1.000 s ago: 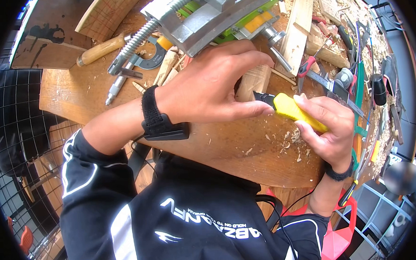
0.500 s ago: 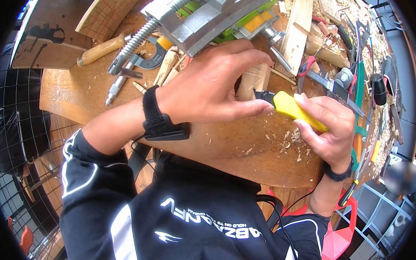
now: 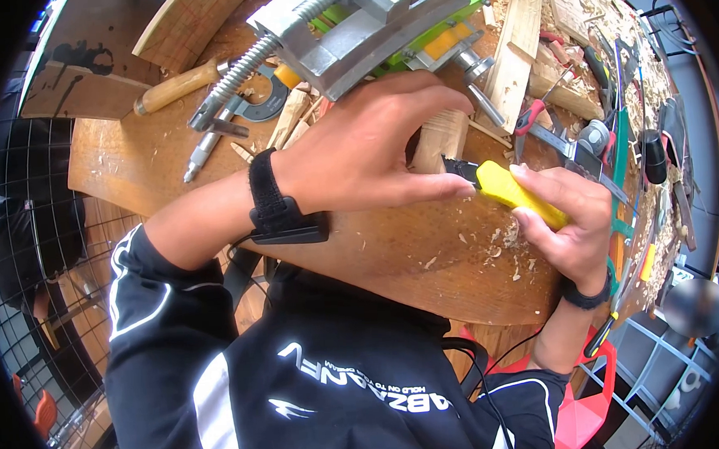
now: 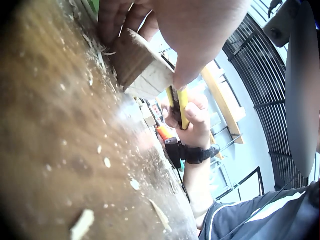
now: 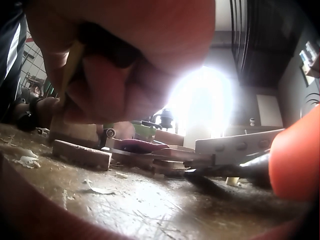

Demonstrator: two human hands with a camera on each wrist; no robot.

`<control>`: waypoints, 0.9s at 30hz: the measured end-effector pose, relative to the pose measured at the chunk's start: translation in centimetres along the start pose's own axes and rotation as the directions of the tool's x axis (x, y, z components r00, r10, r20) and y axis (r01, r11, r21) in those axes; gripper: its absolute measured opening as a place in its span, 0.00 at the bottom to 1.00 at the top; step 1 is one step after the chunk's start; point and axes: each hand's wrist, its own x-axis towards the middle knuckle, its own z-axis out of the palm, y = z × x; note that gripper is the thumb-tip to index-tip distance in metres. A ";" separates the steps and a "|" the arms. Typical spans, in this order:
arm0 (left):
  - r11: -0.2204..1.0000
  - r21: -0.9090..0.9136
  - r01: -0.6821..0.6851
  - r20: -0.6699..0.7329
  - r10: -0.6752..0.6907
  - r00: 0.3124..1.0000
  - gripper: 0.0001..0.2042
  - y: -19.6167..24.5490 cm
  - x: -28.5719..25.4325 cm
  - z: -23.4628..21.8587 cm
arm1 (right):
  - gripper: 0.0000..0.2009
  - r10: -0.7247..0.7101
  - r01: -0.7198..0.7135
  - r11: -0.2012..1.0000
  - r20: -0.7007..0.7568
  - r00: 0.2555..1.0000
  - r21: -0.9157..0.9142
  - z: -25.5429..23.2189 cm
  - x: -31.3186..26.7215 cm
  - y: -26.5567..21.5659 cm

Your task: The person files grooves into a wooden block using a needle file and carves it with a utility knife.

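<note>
In the head view my left hand point(image 3: 372, 147) grips a pale wooden block point(image 3: 439, 137) on the bench, its thumb reaching to the front of a yellow-handled knife point(image 3: 511, 190). My right hand point(image 3: 574, 213) has its fingers curled round that yellow handle. The knife's black front end lies against the block's near side. In the left wrist view the block point(image 4: 145, 67) stands between fingers and thumb, with the yellow handle point(image 4: 183, 107) just past the thumb. The right wrist view shows curled fingers point(image 5: 105, 90); the blade itself is hidden there.
A metal vise point(image 3: 350, 46) stands on the bench point(image 3: 426, 257) beyond my left hand. A wooden-handled tool point(image 3: 175, 88) and a micrometer point(image 3: 265, 103) lie left of it. Planks point(image 3: 520, 37), red-handled pliers point(image 3: 529, 116), calipers and shavings are at the right.
The knife's black front end has shifted slightly along the block's near side. Both hands keep their grips in almost the same place.
</note>
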 end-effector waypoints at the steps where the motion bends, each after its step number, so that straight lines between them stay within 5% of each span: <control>1: 1.000 0.000 0.000 -0.001 0.000 1.000 0.32 0.0 0.0 0.0 | 0.21 0.000 0.000 1.000 0.000 1.000 0.000 0.0 0.0 0.0; 16: 0.999 -0.025 -0.036 -0.009 0.036 0.999 0.31 0.0 0.1 -0.1 | 0.21 0.007 -0.010 0.997 0.030 1.000 0.080 -0.1 0.1 0.2; 27: 1.000 0.001 0.020 0.014 -0.020 1.000 0.31 0.3 0.1 -0.3 | 0.23 -0.039 0.037 0.998 -0.024 0.999 -0.048 0.3 0.0 -0.2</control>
